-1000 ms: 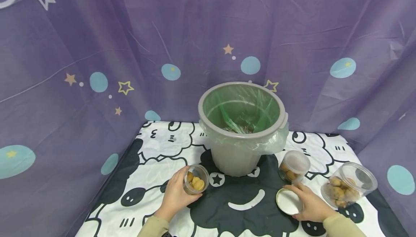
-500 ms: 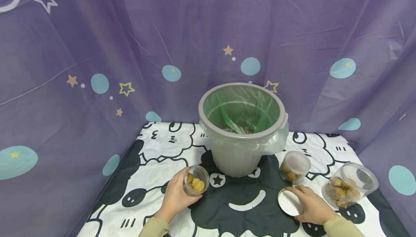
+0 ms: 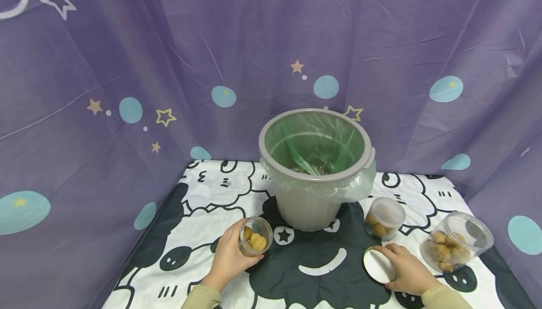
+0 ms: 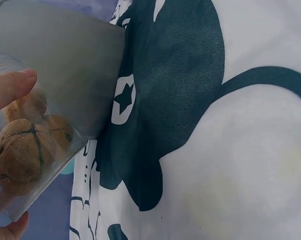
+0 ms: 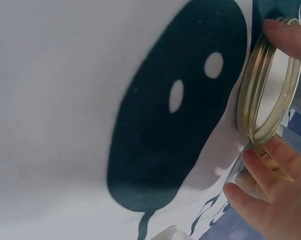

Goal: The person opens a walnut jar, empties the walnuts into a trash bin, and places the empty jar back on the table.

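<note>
One jar [image 3: 262,224], mouth towards us, is in the grip of our left hand [image 3: 228,256] at lower centre; our right hand [image 3: 409,271] pinches a lid [image 3: 378,265] at lower right. We see the bin [image 3: 307,211] just above and right of the jar, nearer our left hand.

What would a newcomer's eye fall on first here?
Probably the big grey bin with its green plastic liner, standing towards the back of the sheep-patterned cloth, before a purple curtain. Next, perhaps, the left hand gripping a clear jar of round, walnut-like pieces in front of the bin, and the right hand holding a gold-rimmed white lid near two more clear jars.
</note>
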`<state>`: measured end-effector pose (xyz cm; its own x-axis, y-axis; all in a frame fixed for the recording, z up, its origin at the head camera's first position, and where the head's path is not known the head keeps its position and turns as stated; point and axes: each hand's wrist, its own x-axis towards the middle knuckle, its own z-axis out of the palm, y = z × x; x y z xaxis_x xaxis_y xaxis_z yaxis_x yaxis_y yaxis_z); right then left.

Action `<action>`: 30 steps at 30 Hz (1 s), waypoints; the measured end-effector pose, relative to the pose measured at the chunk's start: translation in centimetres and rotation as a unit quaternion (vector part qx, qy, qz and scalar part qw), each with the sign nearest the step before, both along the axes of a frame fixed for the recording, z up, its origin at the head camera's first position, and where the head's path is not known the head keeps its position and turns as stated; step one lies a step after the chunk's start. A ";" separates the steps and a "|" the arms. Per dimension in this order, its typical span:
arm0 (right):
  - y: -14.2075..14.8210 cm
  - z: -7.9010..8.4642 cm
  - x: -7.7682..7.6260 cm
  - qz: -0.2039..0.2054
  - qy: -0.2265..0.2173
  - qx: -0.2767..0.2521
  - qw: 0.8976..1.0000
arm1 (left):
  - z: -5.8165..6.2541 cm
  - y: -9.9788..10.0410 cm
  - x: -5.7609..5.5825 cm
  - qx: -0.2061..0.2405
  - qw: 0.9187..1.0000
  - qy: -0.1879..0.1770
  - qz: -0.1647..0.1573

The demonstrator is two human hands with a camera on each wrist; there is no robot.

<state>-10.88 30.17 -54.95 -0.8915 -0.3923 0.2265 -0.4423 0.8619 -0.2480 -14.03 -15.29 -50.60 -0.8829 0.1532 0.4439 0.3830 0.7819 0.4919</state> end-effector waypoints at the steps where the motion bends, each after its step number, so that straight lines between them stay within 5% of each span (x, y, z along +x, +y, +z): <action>1: 0.0 0.0 0.0 -0.002 -0.008 0.001 1.000 | 0.0 0.0 0.0 0.000 1.000 -0.001 0.000; 17: 0.1 0.7 0.4 -0.039 -0.024 -0.027 0.999 | -0.1 -0.1 0.0 0.003 1.000 -0.005 0.001; 30: -0.1 1.2 0.0 -0.047 0.107 -0.129 0.985 | -0.4 -0.1 0.0 0.006 1.000 -0.007 0.003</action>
